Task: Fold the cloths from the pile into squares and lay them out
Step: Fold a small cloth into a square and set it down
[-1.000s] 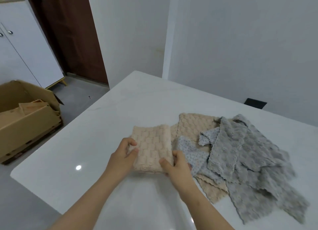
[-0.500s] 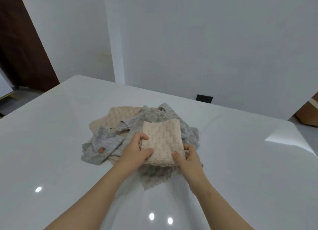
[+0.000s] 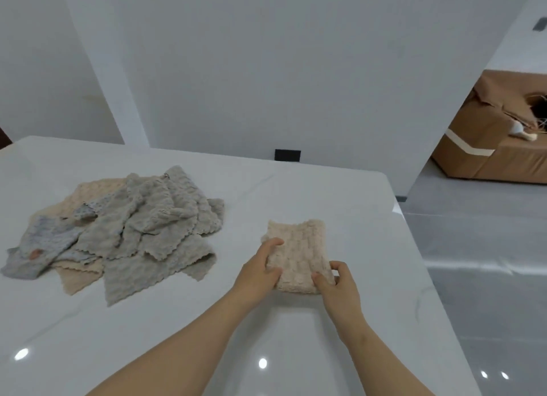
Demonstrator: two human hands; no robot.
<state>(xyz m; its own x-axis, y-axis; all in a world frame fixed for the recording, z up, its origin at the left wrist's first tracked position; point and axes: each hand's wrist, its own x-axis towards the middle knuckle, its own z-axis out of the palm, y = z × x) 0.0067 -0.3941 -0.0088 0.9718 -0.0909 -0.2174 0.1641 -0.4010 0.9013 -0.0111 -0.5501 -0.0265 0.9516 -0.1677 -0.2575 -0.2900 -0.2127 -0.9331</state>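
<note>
A folded beige cloth (image 3: 299, 253) lies on the white table (image 3: 340, 194), to the right of the pile. My left hand (image 3: 260, 266) grips its near left edge, thumb on top. My right hand (image 3: 336, 283) pinches its near right corner. The pile of loose cloths (image 3: 133, 232) sits at the left: several grey ones on top, beige ones underneath, and a bluish dotted one at the far left.
The table's right edge (image 3: 414, 256) runs close to the folded cloth, with grey floor beyond it. A brown cardboard box (image 3: 497, 141) stands on the floor at the far right. A black wall socket (image 3: 287, 155) sits behind the table.
Both hands have carried the folded beige cloth from the left of the pile, over it, to the table on its right. The view has swung right with them.
</note>
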